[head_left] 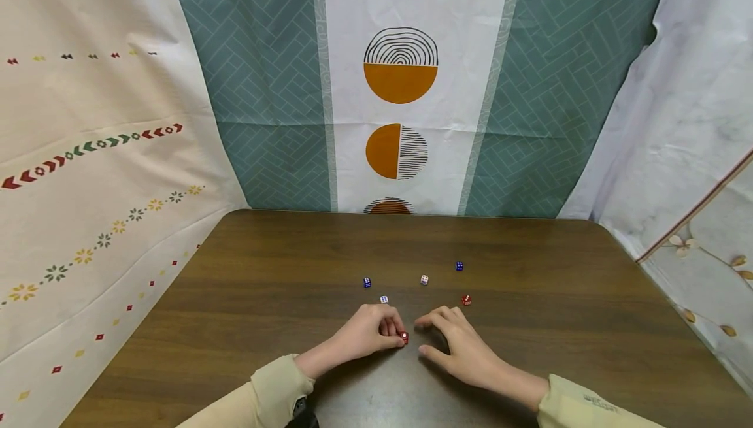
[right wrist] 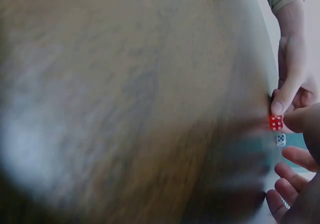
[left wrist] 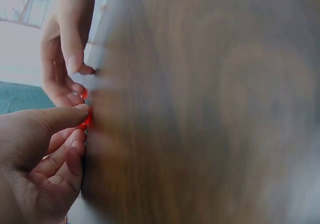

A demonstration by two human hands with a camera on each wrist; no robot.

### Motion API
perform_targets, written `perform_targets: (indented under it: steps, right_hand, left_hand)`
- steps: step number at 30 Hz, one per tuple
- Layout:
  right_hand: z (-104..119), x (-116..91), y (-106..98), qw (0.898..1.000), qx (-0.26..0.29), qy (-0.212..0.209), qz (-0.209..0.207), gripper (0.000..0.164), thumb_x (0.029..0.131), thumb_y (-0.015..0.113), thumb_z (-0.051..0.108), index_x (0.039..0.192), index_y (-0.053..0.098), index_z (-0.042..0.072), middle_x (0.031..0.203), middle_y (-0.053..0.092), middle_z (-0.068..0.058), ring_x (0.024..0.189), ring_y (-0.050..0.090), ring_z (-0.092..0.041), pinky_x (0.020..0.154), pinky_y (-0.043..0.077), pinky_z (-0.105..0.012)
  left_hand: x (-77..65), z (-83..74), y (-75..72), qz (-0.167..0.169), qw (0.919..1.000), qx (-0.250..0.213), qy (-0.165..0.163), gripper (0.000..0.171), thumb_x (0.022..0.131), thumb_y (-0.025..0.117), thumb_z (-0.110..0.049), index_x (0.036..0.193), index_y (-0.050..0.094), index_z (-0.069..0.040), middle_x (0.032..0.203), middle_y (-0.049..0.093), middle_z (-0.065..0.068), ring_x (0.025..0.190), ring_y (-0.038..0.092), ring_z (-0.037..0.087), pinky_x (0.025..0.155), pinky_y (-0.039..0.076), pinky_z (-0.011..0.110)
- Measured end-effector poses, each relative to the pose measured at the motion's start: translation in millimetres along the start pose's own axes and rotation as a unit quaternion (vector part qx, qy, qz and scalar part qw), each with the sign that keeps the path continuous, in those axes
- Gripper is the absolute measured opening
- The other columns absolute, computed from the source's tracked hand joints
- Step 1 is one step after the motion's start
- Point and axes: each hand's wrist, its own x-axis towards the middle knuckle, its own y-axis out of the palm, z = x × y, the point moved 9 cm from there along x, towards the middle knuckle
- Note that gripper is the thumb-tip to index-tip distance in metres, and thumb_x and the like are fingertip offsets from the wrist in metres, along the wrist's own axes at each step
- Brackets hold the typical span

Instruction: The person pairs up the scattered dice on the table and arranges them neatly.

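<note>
Between thumb and fingers, my left hand point(head_left: 372, 333) pinches a red die point(head_left: 404, 337) low over the table. In the right wrist view this red die point(right wrist: 276, 122) shows white dots. Just to the right, my right hand point(head_left: 461, 348) holds nothing, its fingers relaxed and spread, thumb apart from them. A white die point(head_left: 384, 299) lies just beyond the left hand. Past the right hand's fingers sits a second red die point(head_left: 467, 300).
Farther back on the brown wooden table point(head_left: 282, 251) lie a blue die point(head_left: 367, 282), a white die point(head_left: 424, 280) and another blue die point(head_left: 459, 266). A patterned cloth point(head_left: 270, 88) hangs behind the table's far edge, with pale cloths at both sides.
</note>
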Motion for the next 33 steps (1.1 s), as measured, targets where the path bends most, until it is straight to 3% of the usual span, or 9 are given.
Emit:
perform_targets:
  steps: [19, 33]
  right_hand:
    - [0, 7, 10, 0.999, 0.028, 0.007, -0.012, 0.018, 0.083, 0.078, 0.022, 0.091, 0.063, 0.026, 0.091, 0.055, 0.013, 0.091, 0.045, -0.006, 0.079, 0.042, -0.025]
    - [-1, 9, 12, 1.0, 0.022, 0.011, -0.016, 0.019, 0.082, 0.079, 0.021, 0.089, 0.063, 0.028, 0.088, 0.054, 0.013, 0.09, 0.045, -0.006, 0.077, 0.041, -0.025]
  left_hand:
    - [-0.6, -5.0, 9.8, -0.02, 0.9994, -0.006, -0.029, 0.013, 0.078, 0.083, -0.014, 0.081, 0.071, -0.011, 0.071, 0.065, -0.001, 0.055, 0.045, -0.007, 0.052, 0.039, 0.013]
    - [-0.5, -3.1, 10.0, -0.023, 0.9993, -0.014, -0.024, 0.013, 0.078, 0.083, -0.013, 0.081, 0.071, -0.011, 0.071, 0.065, -0.002, 0.056, 0.046, -0.008, 0.053, 0.04, 0.013]
